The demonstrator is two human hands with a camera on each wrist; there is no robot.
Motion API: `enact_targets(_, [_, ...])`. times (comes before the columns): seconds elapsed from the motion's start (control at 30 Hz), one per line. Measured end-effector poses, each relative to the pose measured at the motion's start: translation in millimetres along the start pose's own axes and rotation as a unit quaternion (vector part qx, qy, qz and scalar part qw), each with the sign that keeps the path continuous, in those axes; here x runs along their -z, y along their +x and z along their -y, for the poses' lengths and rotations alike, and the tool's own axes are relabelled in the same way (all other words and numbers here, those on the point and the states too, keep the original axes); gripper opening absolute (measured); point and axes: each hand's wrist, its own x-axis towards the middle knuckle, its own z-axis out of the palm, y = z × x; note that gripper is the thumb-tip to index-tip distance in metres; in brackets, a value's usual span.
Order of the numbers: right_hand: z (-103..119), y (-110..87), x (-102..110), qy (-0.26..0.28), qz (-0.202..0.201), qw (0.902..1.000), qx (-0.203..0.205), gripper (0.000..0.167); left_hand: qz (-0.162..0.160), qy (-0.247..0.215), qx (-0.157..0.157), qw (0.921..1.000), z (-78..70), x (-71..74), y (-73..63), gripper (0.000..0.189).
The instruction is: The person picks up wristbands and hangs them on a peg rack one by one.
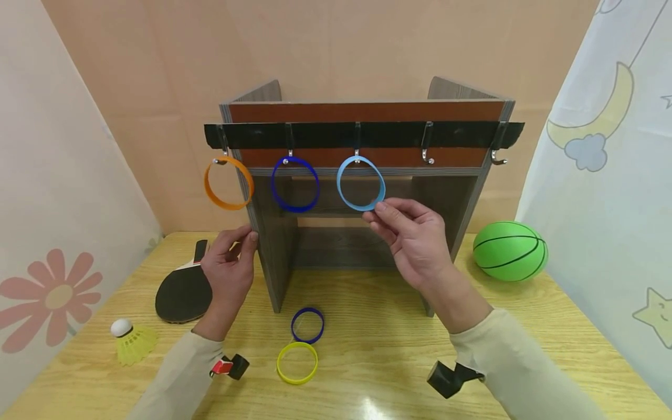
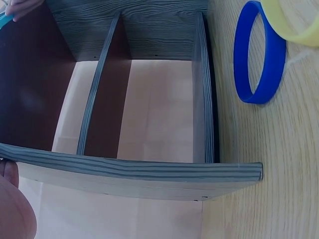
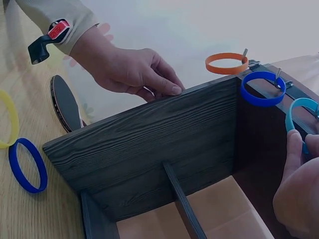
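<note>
In the head view my right hand (image 1: 417, 239) pinches the lower right rim of a light blue silicone wristband (image 1: 339, 181) between thumb and fingers. The top of this band is at the middle hook (image 1: 357, 156) of a black strip. My left hand (image 1: 229, 268) grips the front edge of the wooden shelf's left side panel (image 1: 270, 245); the right wrist view shows its thumb on that edge. An orange wristband (image 1: 210, 191) and a dark blue wristband (image 1: 315, 181) hang from the two hooks to the left. On the table lie another dark blue wristband (image 1: 293, 327) and a yellow wristband (image 1: 280, 367).
Two bare hooks, one silver hook (image 1: 427, 156) and an end hook (image 1: 497, 158), stick out at the right of the black strip (image 1: 394, 135). A table tennis bat (image 1: 184, 294) and a shuttlecock (image 1: 133, 344) lie at the left. A green ball (image 1: 509, 251) stands right of the shelf.
</note>
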Motion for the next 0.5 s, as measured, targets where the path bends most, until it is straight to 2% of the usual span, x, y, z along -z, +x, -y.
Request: enact_targets(0.5, [-14, -10.7, 9, -0.049, -0.025, 0.9973, -0.047, 0.006, -0.001, 0.004, 0.002, 1.0000, 0.3, 0.0, -0.1, 0.010])
